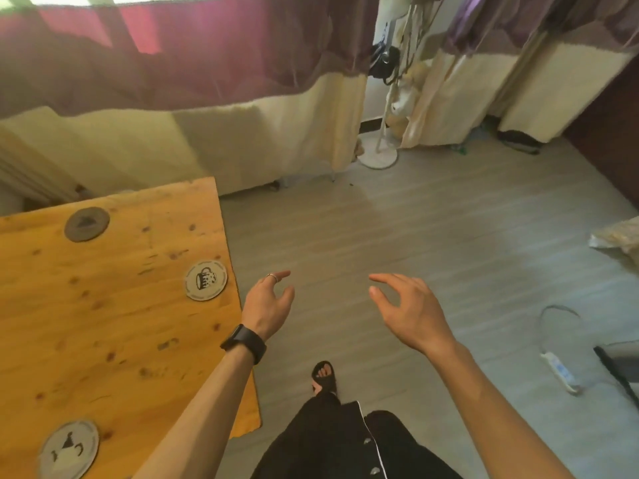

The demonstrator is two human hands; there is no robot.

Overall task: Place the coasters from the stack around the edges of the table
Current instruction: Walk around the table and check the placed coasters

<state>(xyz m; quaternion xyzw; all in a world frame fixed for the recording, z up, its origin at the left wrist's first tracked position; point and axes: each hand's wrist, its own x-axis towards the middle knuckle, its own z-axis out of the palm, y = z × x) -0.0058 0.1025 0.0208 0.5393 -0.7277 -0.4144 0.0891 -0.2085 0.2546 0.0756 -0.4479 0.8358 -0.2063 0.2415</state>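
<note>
Hands empty: left hand (268, 304) and right hand (404, 307) open over floor, frame centre. Round grey mug-print coaster (206, 280) sits at edge of orange wooden table (103, 305); stack unseen, so return for next coaster, keep spacing even.

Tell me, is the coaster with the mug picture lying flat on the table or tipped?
Flat. The mug coaster lies printed face up near the table edge; no hand touches it.

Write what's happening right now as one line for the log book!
left hand: open, empty, beside table edge | right hand: open, empty, over floor | coasters on table: mug coaster, dark coaster, near coaster | stack: not in view
</note>
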